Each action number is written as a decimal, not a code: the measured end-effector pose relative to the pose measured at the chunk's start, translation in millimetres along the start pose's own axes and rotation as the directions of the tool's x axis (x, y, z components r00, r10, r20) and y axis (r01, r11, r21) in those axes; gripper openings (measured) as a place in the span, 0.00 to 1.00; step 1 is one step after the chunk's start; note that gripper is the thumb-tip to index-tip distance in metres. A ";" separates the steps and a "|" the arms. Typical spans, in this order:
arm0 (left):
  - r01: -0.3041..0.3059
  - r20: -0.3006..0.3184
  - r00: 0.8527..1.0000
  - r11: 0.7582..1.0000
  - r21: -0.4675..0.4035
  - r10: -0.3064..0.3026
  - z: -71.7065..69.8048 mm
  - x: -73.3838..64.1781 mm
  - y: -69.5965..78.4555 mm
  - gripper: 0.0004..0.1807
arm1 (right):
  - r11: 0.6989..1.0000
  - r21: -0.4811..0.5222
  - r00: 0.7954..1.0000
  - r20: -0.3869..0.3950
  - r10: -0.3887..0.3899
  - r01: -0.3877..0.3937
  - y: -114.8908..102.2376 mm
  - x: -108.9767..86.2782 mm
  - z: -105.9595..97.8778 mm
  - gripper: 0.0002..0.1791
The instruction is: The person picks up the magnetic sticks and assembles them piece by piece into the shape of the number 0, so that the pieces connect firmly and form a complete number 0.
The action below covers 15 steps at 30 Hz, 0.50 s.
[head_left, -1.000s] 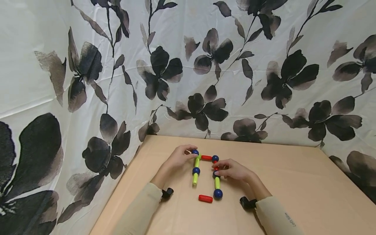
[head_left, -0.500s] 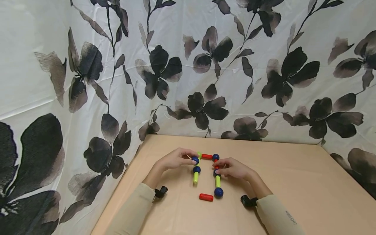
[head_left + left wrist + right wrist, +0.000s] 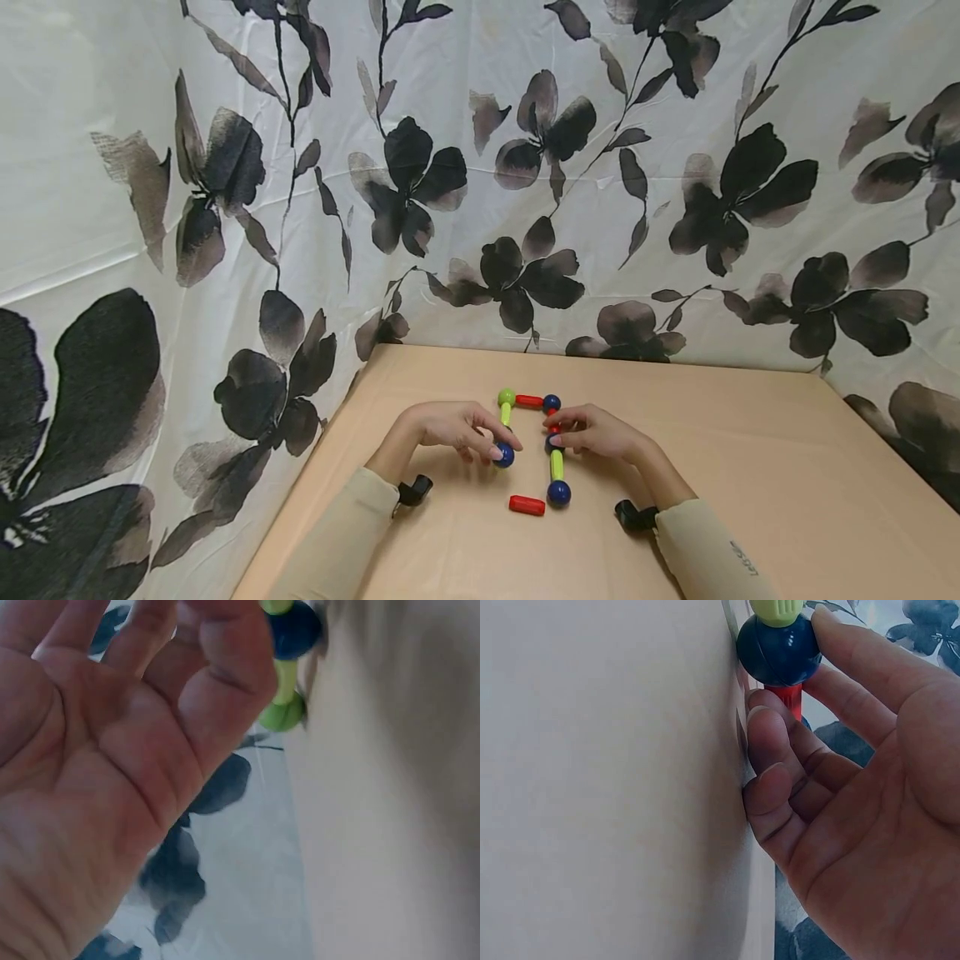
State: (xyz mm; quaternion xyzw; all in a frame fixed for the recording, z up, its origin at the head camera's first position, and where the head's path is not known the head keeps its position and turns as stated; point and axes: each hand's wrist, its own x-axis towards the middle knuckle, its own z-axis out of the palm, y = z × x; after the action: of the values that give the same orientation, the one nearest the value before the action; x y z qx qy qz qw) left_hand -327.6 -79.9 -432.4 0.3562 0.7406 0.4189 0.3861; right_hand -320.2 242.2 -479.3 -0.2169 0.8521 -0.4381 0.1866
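Note:
My left hand pinches a loose-looking blue ball at the near end of the left row of magnetic building pieces. The hand hides most of that row. Beyond it show a yellow-green rod and a green ball; a blue joint ball appears in the left wrist view. My right hand holds the middle blue ball of the right row between thumb and fingers, next to a red rod. A yellow-green rod runs from it to a near blue ball.
A red rod joins the green ball to the far blue ball. Another red rod lies apart, nearer the front. The tan table meets a floral cloth behind and at left.
My left hand has brought its blue ball from beside the green ball towards me, to the near end of the left row. The right hand stays at its ball.

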 end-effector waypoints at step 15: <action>0.111 0.049 0.992 0.987 0.112 -0.117 23.1 2.4 24.6 0.18 | 1.000 0.009 1.000 -0.004 -0.002 0.002 2.6 0.4 0.8 0.21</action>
State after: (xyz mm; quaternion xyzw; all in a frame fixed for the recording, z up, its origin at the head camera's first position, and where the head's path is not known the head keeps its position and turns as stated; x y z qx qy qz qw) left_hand -303.6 -60.1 -419.1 0.3453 0.7706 0.3449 0.4099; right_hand -320.7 242.8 -482.0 -0.2160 0.8504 -0.4425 0.1852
